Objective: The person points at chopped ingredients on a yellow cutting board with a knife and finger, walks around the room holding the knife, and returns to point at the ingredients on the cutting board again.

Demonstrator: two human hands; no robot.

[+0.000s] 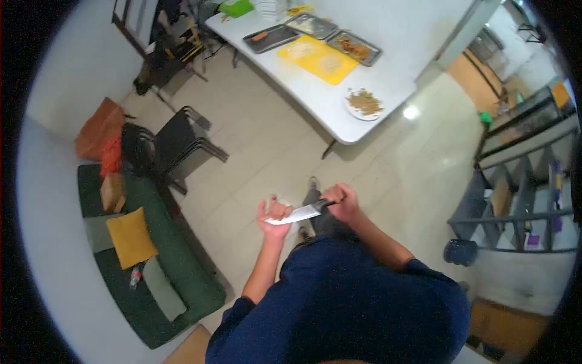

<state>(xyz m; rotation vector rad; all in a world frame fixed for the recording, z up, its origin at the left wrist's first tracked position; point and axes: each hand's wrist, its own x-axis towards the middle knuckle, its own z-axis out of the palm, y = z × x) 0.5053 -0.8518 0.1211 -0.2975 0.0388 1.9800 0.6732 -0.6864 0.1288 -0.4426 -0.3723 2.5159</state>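
Observation:
A kitchen knife [302, 214] with a broad shiny blade and a dark handle is held level in front of my body, above the floor. My right hand [344, 203] is wrapped round the handle. At the other end, the fingers of my left hand [276, 216] are curled at the blade near its tip; how firmly they touch it is hard to make out. Beyond the hands stands a white table [291, 85], on which a white plate [364, 116] of cut brownish pieces sits near the closest corner.
On the table lie a yellow cutting board [321, 64] and metal trays, one [357, 48] with food. At left are stacked black chairs [182, 142] and a green sofa [188, 273] with a yellow cushion [131, 236]. A grey shelf unit [515, 221] stands at right.

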